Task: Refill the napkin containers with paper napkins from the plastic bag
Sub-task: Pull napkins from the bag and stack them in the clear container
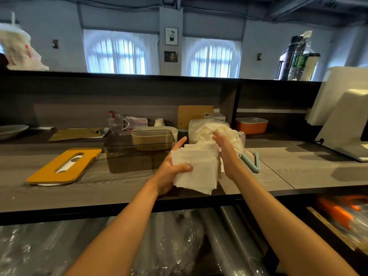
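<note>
A stack of white paper napkins (pixel 196 168) sits between my two hands above the counter's front part. My left hand (pixel 171 170) grips the stack from the left, thumb curled over its face. My right hand (pixel 226 154) presses flat against the stack's right side with straight fingers. Behind the hands lies the clear plastic bag (pixel 207 129) with more napkins inside. To the left stands a smoky transparent napkin container (pixel 129 156), open on top, with a smaller beige container (pixel 155 136) behind it. The container's yellow slotted lid (pixel 63 166) lies flat further left.
A light-blue bag clip (pixel 252 161) lies right of my right hand. An orange lidded box (pixel 251 125) and a white machine (pixel 342 124) stand at the right. A plate (pixel 12 129), small bottles and a wooden board (pixel 195 115) line the back shelf.
</note>
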The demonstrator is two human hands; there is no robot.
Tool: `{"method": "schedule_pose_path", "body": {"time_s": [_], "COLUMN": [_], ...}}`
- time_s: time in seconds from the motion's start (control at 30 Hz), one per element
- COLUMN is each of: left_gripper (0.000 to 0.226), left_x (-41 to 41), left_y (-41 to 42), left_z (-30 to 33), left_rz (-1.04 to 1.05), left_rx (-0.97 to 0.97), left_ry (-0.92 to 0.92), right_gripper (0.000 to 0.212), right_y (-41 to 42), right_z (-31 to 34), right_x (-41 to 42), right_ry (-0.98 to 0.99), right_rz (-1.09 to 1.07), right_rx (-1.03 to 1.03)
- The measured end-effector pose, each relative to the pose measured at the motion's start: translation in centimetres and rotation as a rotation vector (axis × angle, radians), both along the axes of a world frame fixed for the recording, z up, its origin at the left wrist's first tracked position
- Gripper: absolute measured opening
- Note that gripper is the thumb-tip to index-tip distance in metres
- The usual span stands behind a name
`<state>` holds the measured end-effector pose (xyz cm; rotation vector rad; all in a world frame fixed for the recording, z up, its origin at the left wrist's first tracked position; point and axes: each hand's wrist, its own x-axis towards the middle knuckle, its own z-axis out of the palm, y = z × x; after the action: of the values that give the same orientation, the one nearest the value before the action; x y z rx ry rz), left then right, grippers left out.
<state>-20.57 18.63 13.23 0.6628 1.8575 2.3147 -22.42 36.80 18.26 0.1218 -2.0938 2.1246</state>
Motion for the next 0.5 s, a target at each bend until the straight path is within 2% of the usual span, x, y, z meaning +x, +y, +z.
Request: {"method": "schedule_pose_path", "body": {"time_s": [0.07, 0.17, 0.3, 0.43, 0.5], "left_gripper": [0.097, 0.102, 0.097, 0.088, 0.088], "left_x": [0.2, 0.1, -0.4, -0.7, -0.8], "left_y": [-0.3, -0.4, -0.3, 0.0, 0.3], "left_z": [0.2, 0.3, 0.0, -0.3, -0.3], "left_rz": [-0.092, -0.049, 0.219, 0.415, 0.490], "left_rx": [0.039, 0.063, 0.034, -0.124, -0.237], "left_ry": [-0.029, -0.036, -0.039, 0.039, 0.069], "right_gripper": [0.060, 0.062, 0.064, 0.032, 0.040], "right_y": [0.4, 1.0, 0.8, -0.6, -1.6], "right_z": [1.0, 0.7, -0.5, -3.1, -4.1], "right_x": [-0.3, -0.6, -0.9, -0.3, 0.0], "right_ry": [-0.183, -0.326, -0.218, -0.048, 0.026], "right_rz": [0.116, 0.265, 0.330, 0.221, 0.131], "right_rx": [-0.094, -0.250, -0.202, 0.073, 0.171]}}
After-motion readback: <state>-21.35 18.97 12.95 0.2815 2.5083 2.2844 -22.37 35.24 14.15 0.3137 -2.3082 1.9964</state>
